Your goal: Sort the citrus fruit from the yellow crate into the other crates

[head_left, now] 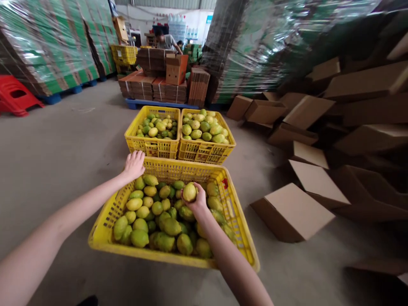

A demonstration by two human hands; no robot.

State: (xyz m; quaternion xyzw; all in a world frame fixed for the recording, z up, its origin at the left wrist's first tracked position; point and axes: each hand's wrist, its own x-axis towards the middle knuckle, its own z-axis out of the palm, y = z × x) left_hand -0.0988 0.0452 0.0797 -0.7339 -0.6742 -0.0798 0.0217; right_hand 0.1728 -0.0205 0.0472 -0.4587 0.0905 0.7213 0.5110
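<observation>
A large yellow plastic crate (245, 238) of green and yellow lemons stands on the floor before me. My right hand (199, 199) is closed around a yellowish lemon (190, 192), held over the fruit in the right half of the crate. At the crate's far left corner, my left hand (134, 165) lies over the rim with its fingers bent across it. Below the hands many lemons (172, 226) lie loose, greener ones mostly toward the near side.
Beyond stand two more lemon-filled crates, left (151, 148) and right (204, 156). Cardboard boxes (296, 210) lie heaped on the right. Flattened cartons (140, 87) sit on a blue pallet ahead, with a person (168, 42) behind. A red stool (17, 95) stands left, near wrapped stacks.
</observation>
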